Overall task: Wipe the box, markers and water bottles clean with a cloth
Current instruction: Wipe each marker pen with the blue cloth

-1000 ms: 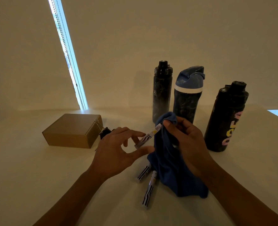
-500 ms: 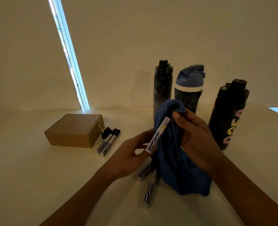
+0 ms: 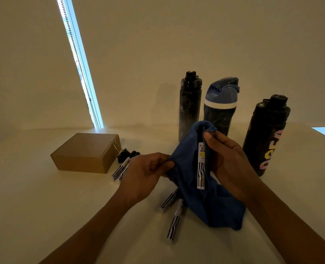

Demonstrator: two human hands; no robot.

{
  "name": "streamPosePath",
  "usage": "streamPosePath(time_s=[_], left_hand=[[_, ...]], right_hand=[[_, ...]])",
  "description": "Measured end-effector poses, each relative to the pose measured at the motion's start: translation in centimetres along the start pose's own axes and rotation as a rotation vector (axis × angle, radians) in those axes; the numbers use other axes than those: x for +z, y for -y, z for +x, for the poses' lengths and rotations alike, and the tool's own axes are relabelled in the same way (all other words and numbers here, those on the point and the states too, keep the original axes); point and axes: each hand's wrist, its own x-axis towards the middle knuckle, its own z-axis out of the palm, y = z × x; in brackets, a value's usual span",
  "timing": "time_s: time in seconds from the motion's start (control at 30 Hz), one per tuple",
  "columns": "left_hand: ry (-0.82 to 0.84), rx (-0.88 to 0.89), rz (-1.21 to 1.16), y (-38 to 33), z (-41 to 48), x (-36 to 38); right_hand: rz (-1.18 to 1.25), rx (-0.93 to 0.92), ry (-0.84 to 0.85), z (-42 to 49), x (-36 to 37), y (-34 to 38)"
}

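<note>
Left hand (image 3: 146, 172) pinches cloth (image 3: 186, 159) edge; right hand (image 3: 232, 161) holds marker (image 3: 201, 168) upright.

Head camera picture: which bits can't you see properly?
- Head view: top end of the held marker, tucked inside the blue cloth.
- Head view: markers by the box, partly behind the left hand; count unclear.
- Head view: far ends of two lying markers, under the cloth.
- Head view: held marker's label print, too small to read.

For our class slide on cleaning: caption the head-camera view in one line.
The right hand holds a marker upright against a blue cloth that the left hand grips.
</note>
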Motion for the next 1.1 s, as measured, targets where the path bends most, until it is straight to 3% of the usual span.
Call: streamPosePath(time_s=[0.1, 0.17, 0.27, 0.4, 1.1], left_hand=[[0.03, 0.073, 0.14, 0.3, 0.0, -1.1], [-0.001, 0.07, 0.038, -0.2, -0.2, -1.9], [-0.143, 0.074, -0.06, -1.0, -0.2, -2.6], [-0.256, 0.066, 0.051, -0.9, 0.0, -3.0], [-0.097, 0.093, 0.084, -0.9, -0.1, -2.4]], right_hand=[[-0.088, -0.006, -0.005, -0.2, 0.0, -0.2], [-0.168, -0.002, -0.034, -0.3, 0.0, -0.5], [-0.268, 0.022, -0.04, -0.4, 0.2, -1.3], [-0.398, 0.039, 0.016, -0.7, 0.6, -1.9], [-0.53, 0.06, 0.041, -0.9, 1.3, -2.2]])
